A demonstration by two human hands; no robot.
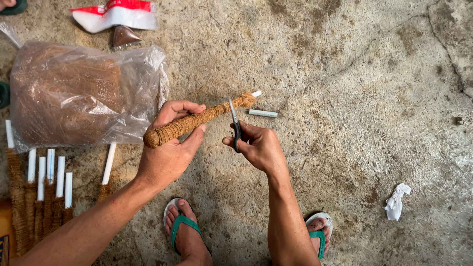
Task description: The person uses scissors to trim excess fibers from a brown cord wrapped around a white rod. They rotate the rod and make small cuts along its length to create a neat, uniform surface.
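Observation:
My left hand (170, 148) grips a stick wrapped in brown coir rope (197, 120), held slanting up to the right, with a white pipe tip showing at its far end. My right hand (258, 145) holds black-handled scissors (235, 123), the blades pointing up and touching the wrapped stick near its right end. A short white pipe piece (262, 113) lies on the concrete floor just right of the blades.
A clear plastic bag of brown coir (79, 93) sits at left. Several wrapped sticks with white tips (42, 197) lie at lower left. A red-and-white packet (116, 15) lies at top. A crumpled white scrap (395, 202) rests at right. My sandalled feet (185, 231) are below.

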